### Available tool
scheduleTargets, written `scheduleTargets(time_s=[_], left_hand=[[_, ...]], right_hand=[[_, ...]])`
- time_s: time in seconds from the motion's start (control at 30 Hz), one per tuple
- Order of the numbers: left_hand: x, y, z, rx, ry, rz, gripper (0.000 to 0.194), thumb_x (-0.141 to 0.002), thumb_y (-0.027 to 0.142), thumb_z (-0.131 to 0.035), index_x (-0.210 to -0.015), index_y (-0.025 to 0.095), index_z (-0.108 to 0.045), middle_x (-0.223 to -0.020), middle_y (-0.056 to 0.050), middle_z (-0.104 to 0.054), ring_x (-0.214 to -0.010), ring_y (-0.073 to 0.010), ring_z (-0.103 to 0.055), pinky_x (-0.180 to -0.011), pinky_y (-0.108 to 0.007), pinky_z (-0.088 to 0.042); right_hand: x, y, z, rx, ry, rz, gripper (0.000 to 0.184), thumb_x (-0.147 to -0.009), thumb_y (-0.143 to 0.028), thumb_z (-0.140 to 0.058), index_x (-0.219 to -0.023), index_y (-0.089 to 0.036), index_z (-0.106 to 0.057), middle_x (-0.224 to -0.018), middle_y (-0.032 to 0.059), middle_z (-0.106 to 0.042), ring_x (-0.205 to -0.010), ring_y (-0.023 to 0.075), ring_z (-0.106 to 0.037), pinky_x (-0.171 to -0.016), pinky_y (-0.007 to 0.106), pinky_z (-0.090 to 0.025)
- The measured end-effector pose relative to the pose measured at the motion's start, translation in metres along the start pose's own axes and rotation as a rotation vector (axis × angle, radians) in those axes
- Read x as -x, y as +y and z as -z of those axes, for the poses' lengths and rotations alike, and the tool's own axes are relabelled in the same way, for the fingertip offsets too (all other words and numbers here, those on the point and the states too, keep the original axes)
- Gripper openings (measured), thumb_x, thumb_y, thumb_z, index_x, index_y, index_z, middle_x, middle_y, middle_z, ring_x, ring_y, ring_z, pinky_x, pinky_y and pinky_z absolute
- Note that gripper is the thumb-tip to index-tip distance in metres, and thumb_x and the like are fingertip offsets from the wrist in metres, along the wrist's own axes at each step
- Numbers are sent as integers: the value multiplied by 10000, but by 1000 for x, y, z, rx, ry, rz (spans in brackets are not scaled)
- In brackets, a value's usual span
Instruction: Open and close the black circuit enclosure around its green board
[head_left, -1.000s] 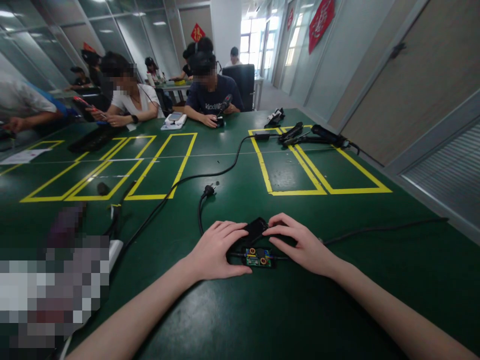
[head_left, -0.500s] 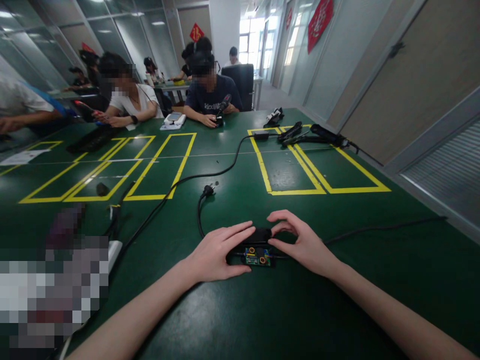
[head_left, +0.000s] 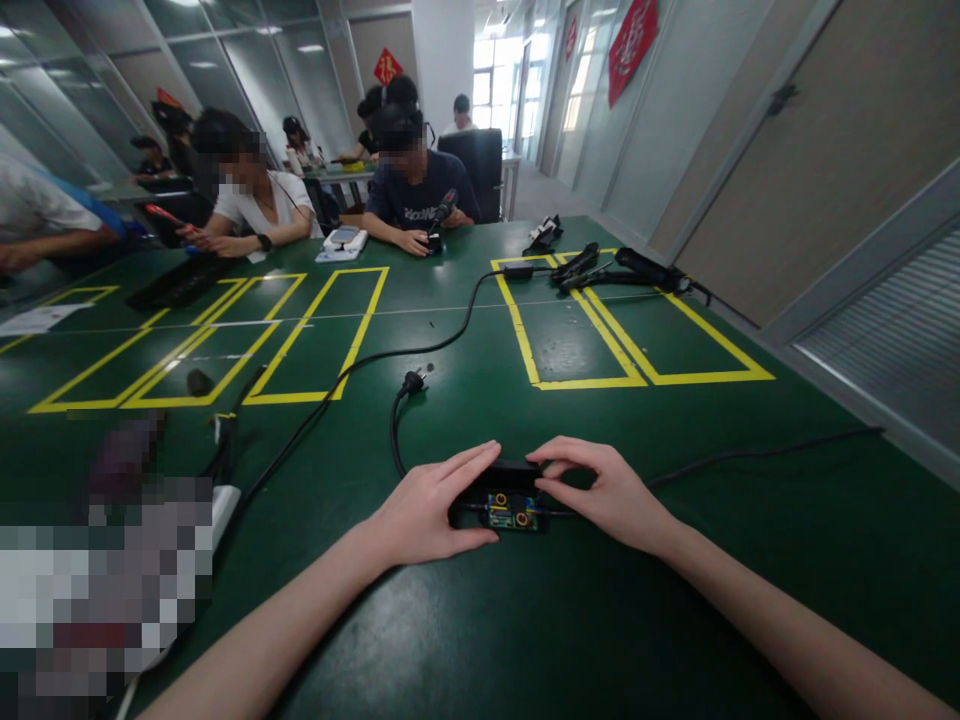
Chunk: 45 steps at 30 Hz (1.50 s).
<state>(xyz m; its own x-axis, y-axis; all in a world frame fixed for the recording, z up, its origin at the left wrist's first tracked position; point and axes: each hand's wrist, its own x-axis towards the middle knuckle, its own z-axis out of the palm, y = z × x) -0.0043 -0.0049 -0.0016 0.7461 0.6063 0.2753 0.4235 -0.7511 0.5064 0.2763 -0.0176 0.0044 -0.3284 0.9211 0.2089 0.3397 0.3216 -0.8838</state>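
A small black plastic casing lies on the green table, with its circuit board and copper coils bare; a black cable enters it at each side. Directly behind the board stands the casing's long black cover. My right hand pinches the right end of this cover between thumb and fingers. My left hand reaches around the left side, fingers stretched along the cover's left end, thumb apart near the casing's front edge. Its palm and fingers hide the cover's left end and part of the cable.
A black power plug lies beyond my left hand. A cable with an inline box crosses the table. Black tools lie at the back right, and a blurred-out white object at left. Co-workers sit opposite.
The black cover has turned from a slant to lie lengthwise along the back of the circuit board. My right fingers have closed on its right end. My left hand has barely moved.
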Motion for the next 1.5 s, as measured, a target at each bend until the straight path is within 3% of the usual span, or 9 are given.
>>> scheduleTargets(time_s=[0.27, 0.5, 0.7, 1.0, 1.23, 1.37, 1.5], left_hand=[[2, -2, -2, 26, 51, -14, 1014, -844, 353, -849, -1663, 284, -256, -1531, -127, -601, -1321, -279, -669, -1087, -426, -583], [3, -2, -2, 65, 87, -67, 696, -940, 362, -752, -1566, 256, -466, -1388, -102, -717, -1176, -244, -754, -999, -352, -618], [2, 0, -3, 109, 88, -133, 401, -967, 320, -733, -1350, 221, -665, -1324, -89, -756, -1136, -221, -771, -1007, -335, -610], [-5, 5, -2, 98, 109, -112, 295, -920, 278, -750, -1199, 189, -715, -1221, -115, -787, -1080, -239, -768, -958, -385, -606], [-9, 11, -1, 75, 126, -101, 201, -865, 230, -778, -1042, 181, -696, -1110, -92, -794, -980, -223, -745, -885, -368, -571], [-9, 15, -3, -17, 131, -131, 129, -884, 201, -702, -1004, 182, -658, -1097, -88, -783, -951, -210, -723, -850, -353, -549], [-9, 19, -10, -100, 139, -134, 138, -880, 205, -642, -1016, 183, -628, -1082, -95, -769, -943, -226, -700, -828, -359, -543]], right_hand=[[1, -3, 5, -10, -43, 9, 154, -898, -288, -691, -1011, -201, -748, -998, 70, -757, -790, 176, -740, -749, 320, -639], [1, -4, 9, 37, -130, 163, 81, -881, -246, -737, -945, -196, -728, -971, 68, -733, -864, 183, -710, -776, 317, -606], [3, -5, 13, 148, -229, 203, 207, -824, -293, -831, -895, -201, -660, -993, 59, -708, -880, 191, -699, -784, 317, -562], [5, -4, 9, 178, -248, 217, 233, -829, -256, -823, -907, -207, -610, -1016, 46, -695, -899, 182, -684, -793, 305, -536], [5, -8, 9, 187, -266, 232, 208, -901, -320, -768, -895, -207, -592, -1021, 65, -688, -894, 186, -675, -774, 307, -528], [4, -8, 7, 166, -250, 224, 206, -1010, -318, -618, -839, -210, -578, -958, 67, -681, -853, 181, -657, -781, 317, -525], [2, -6, -1, 181, -208, 190, 238, -1027, -308, -573, -810, -223, -526, -895, 46, -663, -817, 179, -632, -744, 308, -509]])
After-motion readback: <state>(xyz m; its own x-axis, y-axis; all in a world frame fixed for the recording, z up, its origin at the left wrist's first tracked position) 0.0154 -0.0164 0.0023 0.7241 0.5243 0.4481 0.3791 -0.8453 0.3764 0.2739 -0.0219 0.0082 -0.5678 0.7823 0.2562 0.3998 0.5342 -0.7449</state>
